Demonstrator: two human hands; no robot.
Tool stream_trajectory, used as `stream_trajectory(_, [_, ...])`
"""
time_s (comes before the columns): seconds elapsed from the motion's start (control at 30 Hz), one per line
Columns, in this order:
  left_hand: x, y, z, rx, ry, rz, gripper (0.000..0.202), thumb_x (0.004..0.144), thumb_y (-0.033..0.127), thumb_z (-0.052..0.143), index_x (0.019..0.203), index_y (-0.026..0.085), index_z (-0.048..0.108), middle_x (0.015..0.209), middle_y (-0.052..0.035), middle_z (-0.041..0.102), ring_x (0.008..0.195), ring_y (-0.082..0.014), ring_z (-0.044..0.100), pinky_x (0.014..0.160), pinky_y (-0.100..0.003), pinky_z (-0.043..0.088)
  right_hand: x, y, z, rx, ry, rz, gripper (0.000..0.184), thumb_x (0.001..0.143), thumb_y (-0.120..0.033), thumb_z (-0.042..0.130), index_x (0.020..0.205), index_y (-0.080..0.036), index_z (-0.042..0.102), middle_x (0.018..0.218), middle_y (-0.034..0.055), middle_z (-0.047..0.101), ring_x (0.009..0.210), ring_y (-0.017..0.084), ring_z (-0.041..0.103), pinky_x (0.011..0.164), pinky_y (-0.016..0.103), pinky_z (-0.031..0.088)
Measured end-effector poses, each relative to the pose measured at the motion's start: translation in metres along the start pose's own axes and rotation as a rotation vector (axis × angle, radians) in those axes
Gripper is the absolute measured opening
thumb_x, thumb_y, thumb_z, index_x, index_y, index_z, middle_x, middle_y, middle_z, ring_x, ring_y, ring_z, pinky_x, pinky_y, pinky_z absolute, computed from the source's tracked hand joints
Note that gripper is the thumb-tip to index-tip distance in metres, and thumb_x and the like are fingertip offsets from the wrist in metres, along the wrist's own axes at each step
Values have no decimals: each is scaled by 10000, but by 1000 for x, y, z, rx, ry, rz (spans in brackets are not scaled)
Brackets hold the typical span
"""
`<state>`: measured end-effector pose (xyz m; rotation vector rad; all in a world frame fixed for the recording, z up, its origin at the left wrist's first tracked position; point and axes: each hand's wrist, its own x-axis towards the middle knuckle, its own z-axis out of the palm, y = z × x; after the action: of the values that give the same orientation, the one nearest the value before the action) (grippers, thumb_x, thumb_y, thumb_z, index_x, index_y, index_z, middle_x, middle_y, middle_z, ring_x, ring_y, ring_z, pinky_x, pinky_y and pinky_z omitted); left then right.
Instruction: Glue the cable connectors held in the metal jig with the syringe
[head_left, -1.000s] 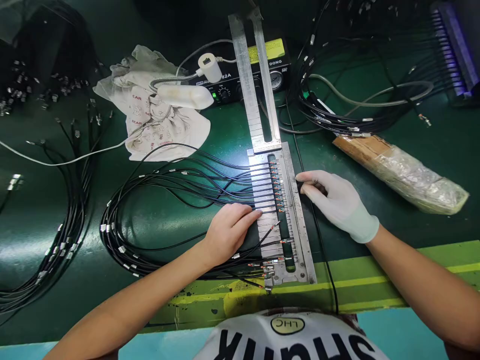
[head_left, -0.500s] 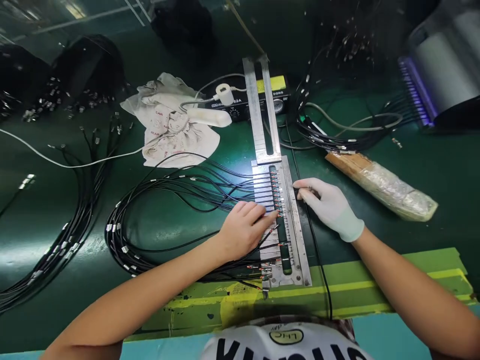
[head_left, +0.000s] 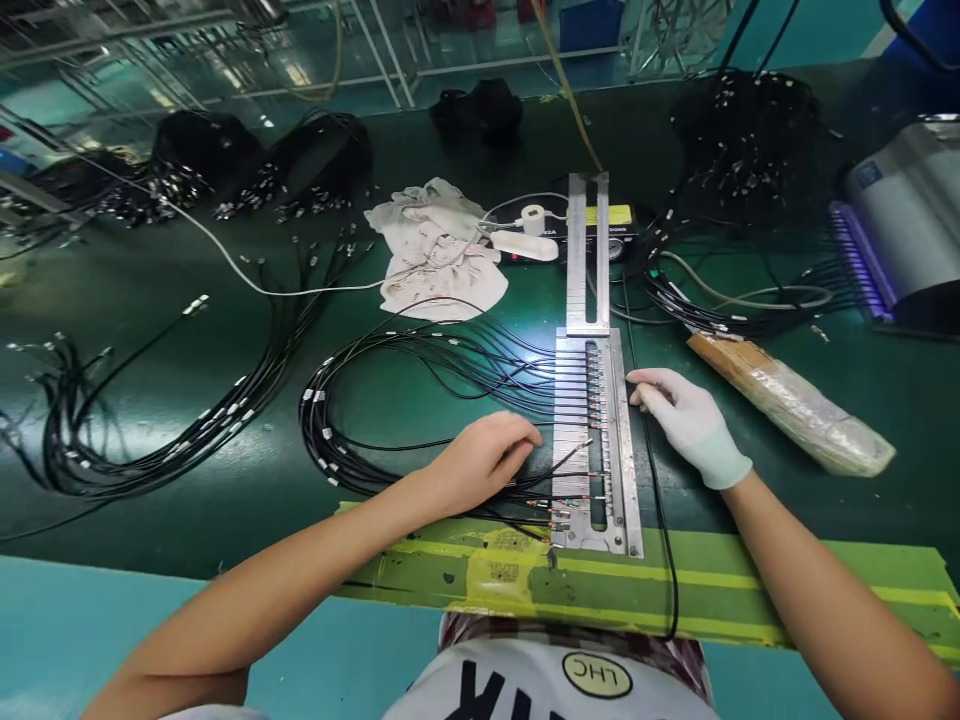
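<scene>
A metal jig [head_left: 619,440] with a row of slots lies near the table's front edge, orange-tipped wire ends laid across it. My bare left hand [head_left: 484,458] rests just left of it, fingers curled down on the black cables [head_left: 360,400] that loop away to the left. My right hand [head_left: 688,420], in a white glove, sits against the jig's right rail with its fingers curled on the edge. A thin black cord [head_left: 660,520] runs under this hand toward the table edge. A longer slotted metal rail [head_left: 577,250] extends from the jig's far end.
A crumpled white cloth [head_left: 439,262] and a black control box [head_left: 622,235] lie behind the jig. A plastic-wrapped package [head_left: 795,405] is to the right, a grey machine with a violet light [head_left: 900,230] beyond it. More cable bundles [head_left: 150,420] lie left. Yellow-green tape [head_left: 712,585] marks the edge.
The camera tilted up and back, showing more of the table. My left hand drew back from the jig's slots onto the cables. My right hand stayed at the jig's right rail.
</scene>
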<state>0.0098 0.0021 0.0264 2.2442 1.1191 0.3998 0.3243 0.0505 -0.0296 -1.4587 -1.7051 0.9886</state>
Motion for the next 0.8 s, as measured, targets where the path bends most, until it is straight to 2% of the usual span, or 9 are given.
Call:
stream_trajectory(0.1, [-24,4,6,-40,-76,-129,159,952,330,620,1050,208,649,903,-27,646,873,-177,599,764,-289,495,-1,1,1,2,4,-1,352,960,-446,535,1189,-218,674,931,44,728,824,197,673,819,365,540])
stream_trajectory(0.17, [-31,6,15,-22,-65,-138,151,925,317,658,1025,203,658,882,-27,635,863,-182,597,745,-287,497,-2,1,2,-5,9,-5,348,959,-443,535,1187,-219,673,933,44,729,830,202,673,827,372,536])
stream_trajectory(0.23, [-35,7,23,-14,11,-87,134,967,269,582,1047,198,662,929,-47,646,904,-186,602,785,-298,505,-3,-1,2,-14,14,-10,352,959,-442,531,1188,-213,670,935,47,731,846,208,678,844,379,532])
stream_trajectory(0.33, [-40,10,25,24,141,45,249,1005,222,483,1196,194,640,1063,-90,653,1005,-196,600,896,-338,498,-5,-4,2,-29,20,-15,343,958,-430,531,1181,-210,671,942,45,732,864,207,678,866,381,520])
stream_trajectory(0.47, [-47,16,19,87,73,193,264,989,260,532,1227,223,640,1108,-96,642,1036,-220,582,917,-374,476,-6,-8,2,-40,20,-12,316,960,-409,524,1171,-229,675,955,30,728,874,195,671,860,361,508])
stream_trajectory(0.67, [-34,15,35,13,28,-19,253,1030,253,432,1248,197,548,1135,-96,620,1060,-223,551,923,-371,474,-6,-7,3,-45,33,-6,308,963,-388,499,1167,-237,674,959,28,732,886,190,679,879,348,512])
stream_trajectory(0.8, [-21,10,40,-79,26,-79,159,1035,249,429,1101,206,568,1000,-43,606,946,-183,554,842,-319,473,-6,-7,2,-49,24,3,299,964,-383,501,1169,-250,672,990,20,735,900,184,688,882,337,524])
